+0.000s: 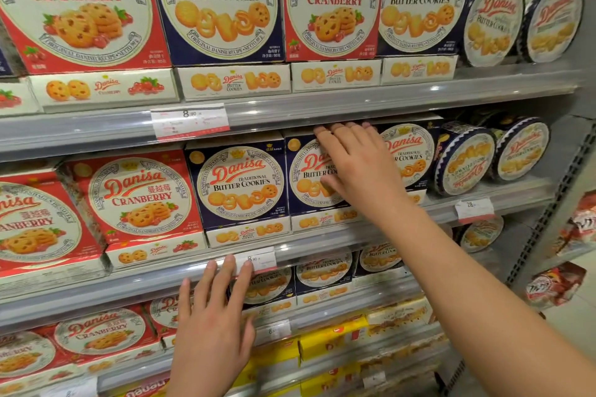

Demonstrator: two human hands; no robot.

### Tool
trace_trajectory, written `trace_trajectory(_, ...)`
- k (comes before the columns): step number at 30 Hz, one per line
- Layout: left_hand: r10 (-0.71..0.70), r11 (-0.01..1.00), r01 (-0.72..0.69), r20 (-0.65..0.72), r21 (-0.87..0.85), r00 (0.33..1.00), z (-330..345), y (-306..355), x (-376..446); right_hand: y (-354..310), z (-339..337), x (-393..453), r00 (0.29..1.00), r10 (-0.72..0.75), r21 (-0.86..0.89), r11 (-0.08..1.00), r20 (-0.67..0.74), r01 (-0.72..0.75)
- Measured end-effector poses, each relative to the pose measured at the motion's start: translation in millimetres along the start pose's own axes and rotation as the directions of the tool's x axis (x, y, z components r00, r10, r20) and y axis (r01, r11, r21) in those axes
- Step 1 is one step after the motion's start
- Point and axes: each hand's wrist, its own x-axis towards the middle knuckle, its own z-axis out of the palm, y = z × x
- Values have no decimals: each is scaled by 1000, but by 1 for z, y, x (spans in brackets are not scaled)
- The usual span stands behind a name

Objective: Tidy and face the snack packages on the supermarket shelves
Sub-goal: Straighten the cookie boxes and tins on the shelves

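Observation:
Danisa cookie boxes fill three shelves in the head view. On the middle shelf, my right hand (354, 164) lies flat with straight fingers against the front of a blue butter cookies box (306, 177), fingertips reaching its top edge under the upper shelf. Left of it stands another blue butter cookies box (240, 185), then a red cranberry box (142, 193). My left hand (216, 316) is open, its fingertips touching the middle shelf's front rail (129, 287) beside a price tag (258, 259). It holds nothing.
Round blue cookie tins (464, 161) stand on edge at the right of the middle shelf, one with its label upside down. More boxes and tins (493, 19) line the top shelf. Yellow packs (322, 345) sit lower down. A second rack with red bags (554, 287) stands to the right.

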Motion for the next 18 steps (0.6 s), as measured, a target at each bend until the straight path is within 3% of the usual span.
trace_trajectory(4,-7,1000,7,5,12,1000,-1,0,0,8,0,-16,999,-23,56,998,-50,25)
trace_trajectory(9,-11,1000,11,-2,20,1000,0,2,0,46,0,-33,976,128,71,991,-176,-117)
trace_trajectory(18,-23,999,24,-35,28,999,3,5,1,88,6,-22,977,208,-56,977,39,-205)
